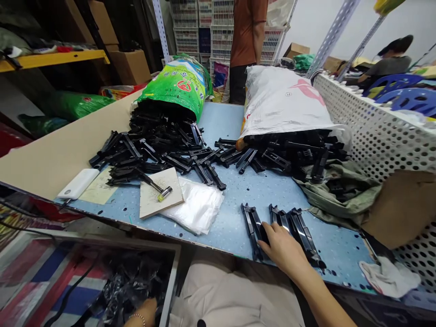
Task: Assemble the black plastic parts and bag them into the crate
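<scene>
At the front of the blue table, my right hand [284, 250] is closed over a small row of long black plastic parts, with its fingertips bent against them. One black plastic part [252, 227] lies at the left of the hand, and another [304, 236] on its right; the grip itself is partly covered by the hand. My left hand [145, 313], with a bead bracelet at the wrist, reaches into an open box [175, 268] below the table. Black pieces in clear plastic bags [129, 281] lie there; the left fingers are hidden.
Loose black parts [160, 141] spill from a green sack [180, 84] and a white sack [286, 100]. A hammer [160, 188] rests on a square board [155, 204] beside clear bags [197, 204]. A perforated white wall [384, 122] borders the right side. One person [247, 36] stands behind.
</scene>
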Demonstrator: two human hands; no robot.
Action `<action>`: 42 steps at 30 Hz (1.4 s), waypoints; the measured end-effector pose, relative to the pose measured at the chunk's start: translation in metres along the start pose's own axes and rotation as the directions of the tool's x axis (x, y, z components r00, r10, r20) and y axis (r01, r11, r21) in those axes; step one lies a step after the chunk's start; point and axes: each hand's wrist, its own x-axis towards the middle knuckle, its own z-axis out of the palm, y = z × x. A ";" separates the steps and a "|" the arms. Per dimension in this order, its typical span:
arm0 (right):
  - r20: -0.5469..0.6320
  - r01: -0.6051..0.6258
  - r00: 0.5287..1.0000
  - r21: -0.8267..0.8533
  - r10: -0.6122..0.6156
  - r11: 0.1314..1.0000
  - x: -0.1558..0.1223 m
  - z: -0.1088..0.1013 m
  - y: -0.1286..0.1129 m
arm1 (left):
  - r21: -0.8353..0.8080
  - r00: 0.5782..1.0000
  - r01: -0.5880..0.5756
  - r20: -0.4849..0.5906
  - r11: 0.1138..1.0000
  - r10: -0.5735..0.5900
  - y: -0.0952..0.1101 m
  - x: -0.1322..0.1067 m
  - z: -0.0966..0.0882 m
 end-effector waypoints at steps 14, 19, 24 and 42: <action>0.230 -0.249 0.965 0.956 -0.126 -0.157 0.021 -0.005 -0.038 | -0.404 0.699 -0.657 -0.642 0.636 0.314 0.209 0.064 -0.105; 0.316 -0.367 0.930 0.843 -0.190 -0.393 0.036 -0.014 -0.056 | -0.626 0.805 -0.580 -0.536 0.521 0.253 0.185 0.077 -0.122; 0.292 -0.424 0.894 0.794 -0.339 -0.435 0.069 -0.016 -0.100 | -0.739 0.845 -0.534 -0.473 0.411 0.248 0.185 0.072 -0.124; 0.253 -0.442 0.891 0.672 -0.377 -0.594 0.089 -0.005 -0.105 | -0.400 0.669 -0.705 -0.650 0.586 0.361 0.199 0.045 -0.134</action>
